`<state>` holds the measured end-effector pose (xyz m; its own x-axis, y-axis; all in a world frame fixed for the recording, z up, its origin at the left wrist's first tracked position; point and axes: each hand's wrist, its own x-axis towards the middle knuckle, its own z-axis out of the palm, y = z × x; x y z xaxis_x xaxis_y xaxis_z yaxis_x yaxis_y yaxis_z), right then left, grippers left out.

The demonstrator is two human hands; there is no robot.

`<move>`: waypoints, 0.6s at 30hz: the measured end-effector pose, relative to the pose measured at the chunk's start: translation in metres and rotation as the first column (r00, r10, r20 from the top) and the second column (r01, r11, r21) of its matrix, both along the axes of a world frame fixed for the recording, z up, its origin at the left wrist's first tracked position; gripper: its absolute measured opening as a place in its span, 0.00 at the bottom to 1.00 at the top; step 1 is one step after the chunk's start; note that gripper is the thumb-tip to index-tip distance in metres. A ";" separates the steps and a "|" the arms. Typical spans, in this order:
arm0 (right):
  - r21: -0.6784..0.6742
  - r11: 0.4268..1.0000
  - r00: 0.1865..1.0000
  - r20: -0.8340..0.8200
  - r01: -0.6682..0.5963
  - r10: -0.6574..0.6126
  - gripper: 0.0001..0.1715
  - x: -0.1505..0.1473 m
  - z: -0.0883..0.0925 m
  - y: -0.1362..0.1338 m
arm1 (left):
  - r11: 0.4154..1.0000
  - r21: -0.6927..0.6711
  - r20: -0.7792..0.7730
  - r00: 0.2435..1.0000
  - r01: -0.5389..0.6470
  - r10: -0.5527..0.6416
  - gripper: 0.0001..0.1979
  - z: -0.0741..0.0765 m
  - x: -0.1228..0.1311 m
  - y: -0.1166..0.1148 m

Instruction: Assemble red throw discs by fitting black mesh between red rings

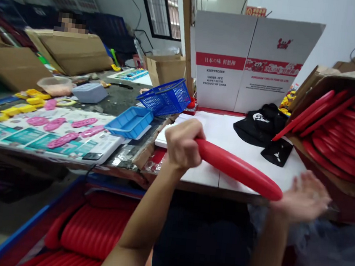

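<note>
White board (201, 175) lies beneath a smooth, round-edged red piece (239, 168)

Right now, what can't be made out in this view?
Head view:
Red piece: left end, covered by the left hand.
Right hand: finger detail, blurred.
Blue crate: nearer part, cut off by the bottom edge.
White cardboard: smallest print, too small to read.
</note>
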<state>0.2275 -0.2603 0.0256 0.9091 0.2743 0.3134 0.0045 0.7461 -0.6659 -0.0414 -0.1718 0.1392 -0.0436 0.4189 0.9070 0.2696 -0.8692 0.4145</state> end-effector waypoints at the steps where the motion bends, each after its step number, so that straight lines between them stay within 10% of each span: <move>1: 0.009 0.995 0.983 0.154 0.096 -0.096 0.20 0.005 0.012 -0.016 | 0.992 0.116 -0.146 0.988 -0.040 0.057 0.40 0.002 0.001 -0.008; 4: -0.201 0.979 0.641 0.756 0.039 0.130 0.20 0.001 0.044 -0.050 | 0.947 0.310 -0.287 0.942 -0.080 0.174 0.34 -0.003 0.015 -0.026; 6: -0.370 0.927 0.286 0.896 0.061 0.339 0.29 -0.008 0.056 -0.059 | 0.956 0.285 -0.310 0.937 -0.067 0.158 0.35 -0.010 0.021 -0.034; 8: -0.385 0.916 0.115 0.921 0.111 0.373 0.37 -0.011 0.059 -0.061 | 0.974 0.223 -0.385 0.922 0.043 0.048 0.37 -0.015 0.018 -0.040; 12: -0.319 0.944 0.078 0.947 0.081 0.313 0.37 0.001 0.052 -0.058 | 0.954 0.024 -0.650 0.730 0.298 -0.212 0.35 -0.017 -0.013 -0.043; 18: -0.255 0.967 0.057 0.966 0.020 0.254 0.37 0.006 0.045 -0.055 | 0.960 -0.081 -0.708 0.662 0.267 -0.244 0.26 -0.035 -0.055 -0.028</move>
